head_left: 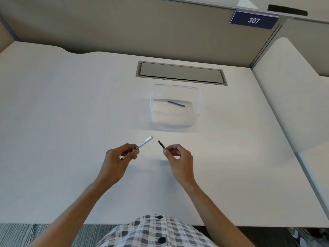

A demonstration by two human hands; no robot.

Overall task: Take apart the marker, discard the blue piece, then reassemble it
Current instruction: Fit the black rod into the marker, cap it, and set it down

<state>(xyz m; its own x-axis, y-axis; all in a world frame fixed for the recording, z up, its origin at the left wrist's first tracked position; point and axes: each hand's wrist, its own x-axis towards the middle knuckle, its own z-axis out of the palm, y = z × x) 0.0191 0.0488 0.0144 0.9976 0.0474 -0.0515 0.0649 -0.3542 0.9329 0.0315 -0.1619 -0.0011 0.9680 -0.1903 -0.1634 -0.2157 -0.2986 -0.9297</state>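
A head-worn camera looked down at a white table (53,113), with a clear plastic rectangular tub (176,106) near its middle as the landmark.

Nearer the person than the tub and to its left, the left hand (117,157) had its fingers curled round a slim white marker barrel with printed lettering (142,143). The barrel's open end pointed up and to the right, toward the tub.

Just to the right of that end, apart from it, was a short black end piece (161,144), pinched at its lower end between the thumb and fingers of the right hand (178,155). Its free end leaned toward the barrel. Both hands were held nearer the person than the tub.

Inside the tub, on its floor, lay a thin blue rod (176,103), so the discarding looked done and reassembly was the step in hand.

To do it well, the left hand would likely hold the barrel steady while the right lined the black piece up along the barrel's axis, since the two met at an angle. A straight, gentle push should seat it; forcing it crooked could jam or drop it.

Beyond the tub was a grey cable hatch (181,73), and further right a blue sign reading 307 (254,20).
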